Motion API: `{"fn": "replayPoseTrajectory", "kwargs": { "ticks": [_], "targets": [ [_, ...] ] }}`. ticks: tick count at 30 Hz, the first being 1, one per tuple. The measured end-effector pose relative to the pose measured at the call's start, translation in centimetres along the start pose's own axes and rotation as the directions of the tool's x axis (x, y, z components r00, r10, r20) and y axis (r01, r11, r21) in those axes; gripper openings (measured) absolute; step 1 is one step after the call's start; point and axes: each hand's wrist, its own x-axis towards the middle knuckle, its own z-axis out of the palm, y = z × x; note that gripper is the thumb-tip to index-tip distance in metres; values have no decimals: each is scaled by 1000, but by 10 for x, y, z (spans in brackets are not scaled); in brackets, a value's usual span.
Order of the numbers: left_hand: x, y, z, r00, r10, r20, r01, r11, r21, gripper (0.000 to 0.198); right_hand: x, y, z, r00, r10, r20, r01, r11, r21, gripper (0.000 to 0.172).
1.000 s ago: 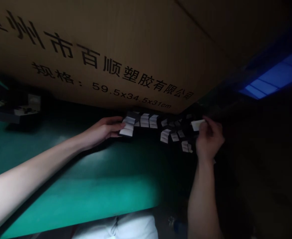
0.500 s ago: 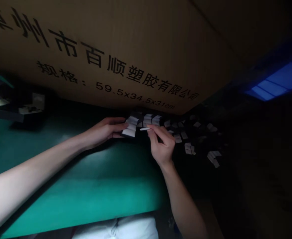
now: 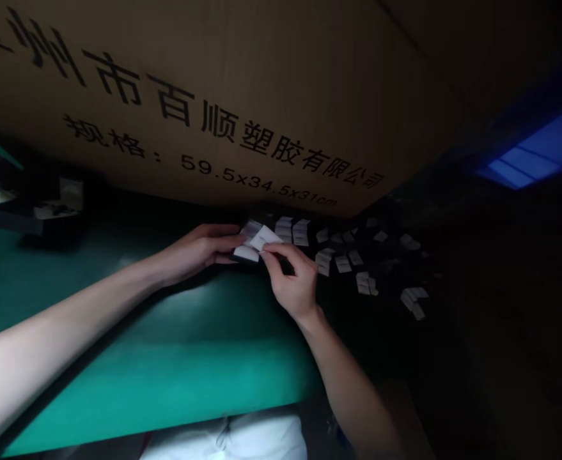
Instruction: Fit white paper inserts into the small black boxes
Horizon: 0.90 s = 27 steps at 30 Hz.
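Observation:
My left hand [image 3: 199, 250] reaches across the green table [image 3: 175, 358] and its fingers grip a small stack of white folded tags [image 3: 245, 250] at the foot of a big cardboard box [image 3: 242, 96]. My right hand [image 3: 289, 276] pinches a single white tag [image 3: 265, 238] and holds it against the top of that stack. More white tags [image 3: 343, 259] lie scattered on a dark surface to the right of both hands. The scene is dim and details of the tags do not show.
The cardboard box with black printed characters fills the upper view right behind the hands. A dark stand with small parts [image 3: 45, 214] sits at the far left. A blue-lit window [image 3: 530, 160] glows at the upper right. Everything right of the table is dark.
My right hand picked a white tag from the scattered pile at the right, carried it leftwards, and now holds it at the stack in my left hand. My left hand stayed put.

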Motion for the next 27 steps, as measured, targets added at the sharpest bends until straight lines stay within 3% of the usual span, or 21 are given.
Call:
{"fn": "replayPoseTrajectory", "kwargs": {
  "ticks": [4,8,11,17,21,27],
  "targets": [
    [-1,0,-2,998,3,56,-4,1000,19,24,-3,2,2,998,25,-51,-28,999,-42,2],
    [-2,0,-2,996,-11,90,7,999,47,21,-7,3,6,978,111,-178,-122,991,-49,18],
    [-3,1,-2,996,-10,89,6,999,43,20,-8,4,5,971,94,-219,-106,993,-45,28],
    [-2,1,-1,997,-14,81,10,999,45,24,-2,2,-1,982,-63,-177,26,979,-201,12],
    [-2,0,-3,992,-2,124,-7,997,76,25,1,-5,1,967,-189,-170,154,967,-203,14],
    [-2,-1,-5,982,10,186,-41,986,159,36,-3,-4,8,975,-176,-134,143,964,-225,9]
  ]
}}
